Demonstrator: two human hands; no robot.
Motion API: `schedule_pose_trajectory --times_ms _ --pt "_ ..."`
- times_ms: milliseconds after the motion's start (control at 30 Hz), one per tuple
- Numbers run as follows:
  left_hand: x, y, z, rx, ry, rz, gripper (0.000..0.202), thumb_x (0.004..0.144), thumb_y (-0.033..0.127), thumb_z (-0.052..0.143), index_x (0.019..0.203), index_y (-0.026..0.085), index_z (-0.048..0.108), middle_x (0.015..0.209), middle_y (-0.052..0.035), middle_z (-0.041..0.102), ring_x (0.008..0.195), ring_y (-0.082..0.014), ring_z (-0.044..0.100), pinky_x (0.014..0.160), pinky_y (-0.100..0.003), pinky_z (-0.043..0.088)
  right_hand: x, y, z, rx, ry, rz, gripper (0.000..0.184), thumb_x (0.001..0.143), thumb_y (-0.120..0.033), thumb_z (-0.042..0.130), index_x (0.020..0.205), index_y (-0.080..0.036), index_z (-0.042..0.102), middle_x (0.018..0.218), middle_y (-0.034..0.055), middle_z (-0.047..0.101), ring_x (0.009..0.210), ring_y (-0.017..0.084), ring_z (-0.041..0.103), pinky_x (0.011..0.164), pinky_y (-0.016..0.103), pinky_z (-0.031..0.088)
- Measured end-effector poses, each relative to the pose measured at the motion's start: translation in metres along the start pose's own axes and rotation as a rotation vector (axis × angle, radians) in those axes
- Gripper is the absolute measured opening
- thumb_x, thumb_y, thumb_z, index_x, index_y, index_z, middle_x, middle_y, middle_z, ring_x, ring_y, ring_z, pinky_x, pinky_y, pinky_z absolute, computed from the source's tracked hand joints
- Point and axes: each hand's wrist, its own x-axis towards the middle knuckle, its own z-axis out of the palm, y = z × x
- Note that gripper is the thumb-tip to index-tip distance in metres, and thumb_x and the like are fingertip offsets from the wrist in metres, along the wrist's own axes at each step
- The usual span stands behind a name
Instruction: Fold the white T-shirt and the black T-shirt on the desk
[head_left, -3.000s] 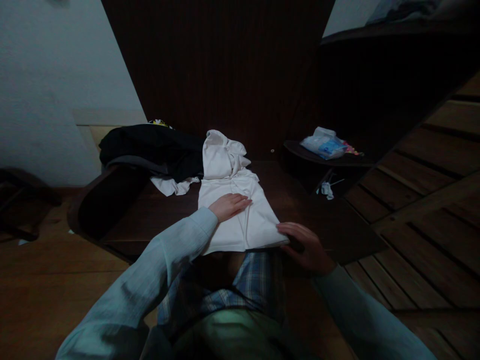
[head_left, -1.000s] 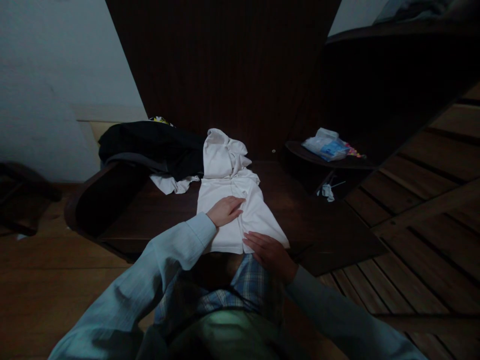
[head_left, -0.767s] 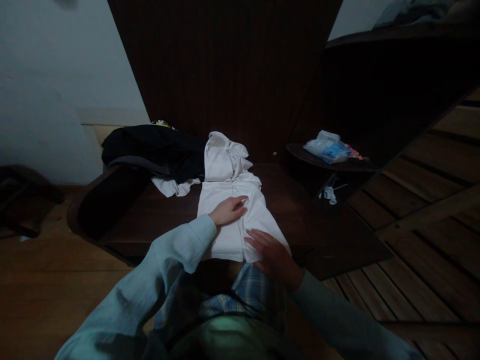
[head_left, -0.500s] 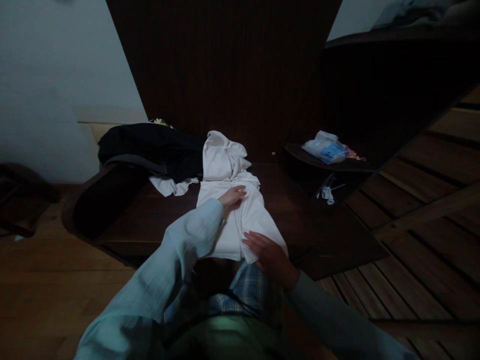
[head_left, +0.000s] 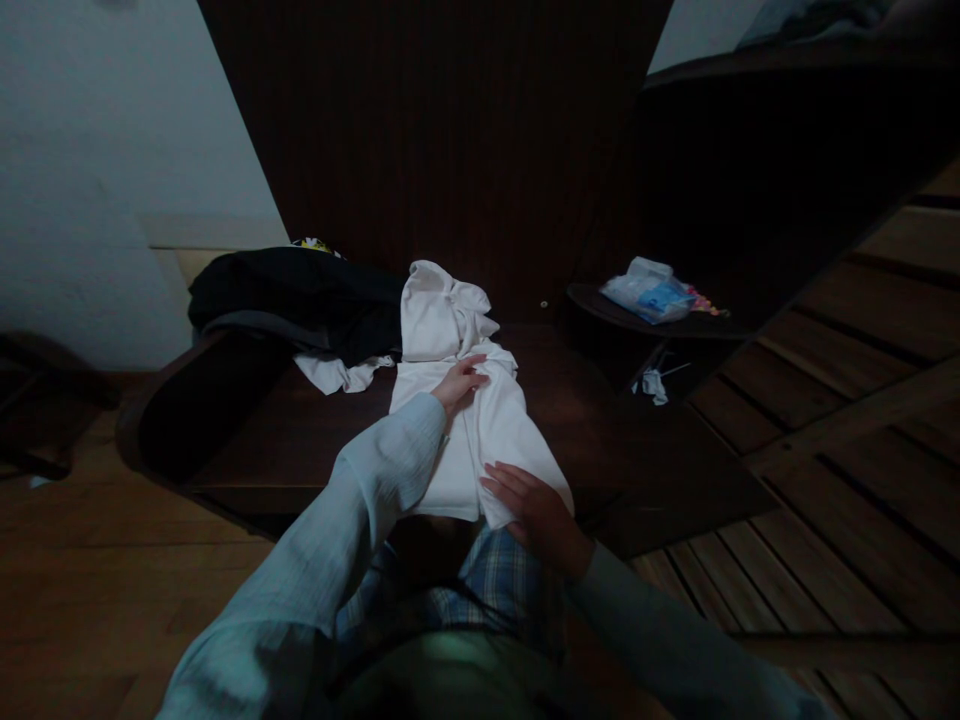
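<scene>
A white garment (head_left: 510, 430) lies lengthwise over the dark wooden bench, its far part bunched against the back panel and its near part spread flat to the front edge. It looks like a pair of trousers, though the dim light hides the detail. My left hand (head_left: 459, 384) rests on its middle, fingers stretched out to the right. Near the front edge my right hand (head_left: 534, 502) lies on the right side of the cloth, fingers extended and flat. Neither hand grips the fabric.
Black clothing (head_left: 300, 300) is heaped on the bench's left end, with a white cloth piece (head_left: 341, 373) sticking out beneath. At the right, a plastic packet (head_left: 649, 292) sits on a small shelf (head_left: 592, 305). Wooden slats (head_left: 862, 500) stand further right.
My left hand has slid slightly away from me along the white garment. My right hand stays about where it was on the cloth.
</scene>
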Motion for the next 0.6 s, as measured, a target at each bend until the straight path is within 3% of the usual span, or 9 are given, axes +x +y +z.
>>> schedule_pose_trajectory --times_ms 200,433,600 --pt "0.014 -0.004 -0.009 0.026 0.045 0.059 0.030 0.064 0.004 0.056 0.093 0.009 0.061 0.055 0.0052 0.045 0.048 -0.0050 0.046 0.052 -0.018 0.039 0.000 -0.002 -0.002 -0.015 0.003 -0.004 0.061 0.059 -0.004 0.045 0.120 -0.014 0.048 0.129 0.0097 0.047 0.121 0.020 0.039 0.100 0.037 0.036" --pt "0.021 -0.006 -0.024 0.084 0.044 0.128 0.036 0.054 -0.001 0.061 0.088 0.010 0.062 0.074 0.0002 0.058 0.062 -0.0075 0.050 0.063 -0.020 0.041 0.003 -0.004 -0.005 -0.065 0.062 -0.001 0.061 0.059 0.001 0.038 0.116 -0.013 0.052 0.123 0.0085 0.053 0.115 0.019 0.046 0.096 0.036 0.042" --pt "0.020 -0.008 -0.034 0.245 -0.210 0.100 0.047 0.057 0.002 0.057 0.103 0.011 0.059 0.070 0.0020 0.056 0.057 -0.0066 0.048 0.058 -0.019 0.039 0.004 -0.006 0.001 -0.079 0.219 0.003 0.067 0.057 0.003 0.032 0.119 -0.013 0.049 0.121 0.0075 0.055 0.115 0.015 0.046 0.096 0.035 0.043"
